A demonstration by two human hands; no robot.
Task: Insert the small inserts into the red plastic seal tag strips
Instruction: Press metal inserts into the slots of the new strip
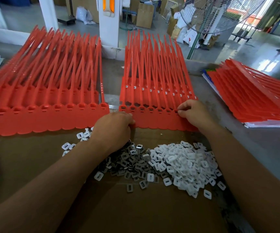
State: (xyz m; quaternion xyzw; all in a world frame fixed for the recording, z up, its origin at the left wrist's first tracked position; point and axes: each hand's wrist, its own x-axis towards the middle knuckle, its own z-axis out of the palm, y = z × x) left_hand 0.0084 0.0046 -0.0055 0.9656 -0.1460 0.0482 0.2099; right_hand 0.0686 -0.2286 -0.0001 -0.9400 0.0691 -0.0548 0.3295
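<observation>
3 stacks of red seal tag strips lie flat, tails pointing far: left stack (43, 115), middle stack (156, 119) with dark inserts in its near sockets, right stack (257, 98) angled; nearer lie heaped grey metal inserts (127, 163) and, right, white inserts (183, 162).

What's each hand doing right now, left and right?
Left hand: grips the near edge of the middle red plastic seal tag strip.
Right hand: fingertips pinched at that strip's socket row; held item cannot be told.

Three red strip stacks (156, 98), two insert heaps (183, 163)
</observation>
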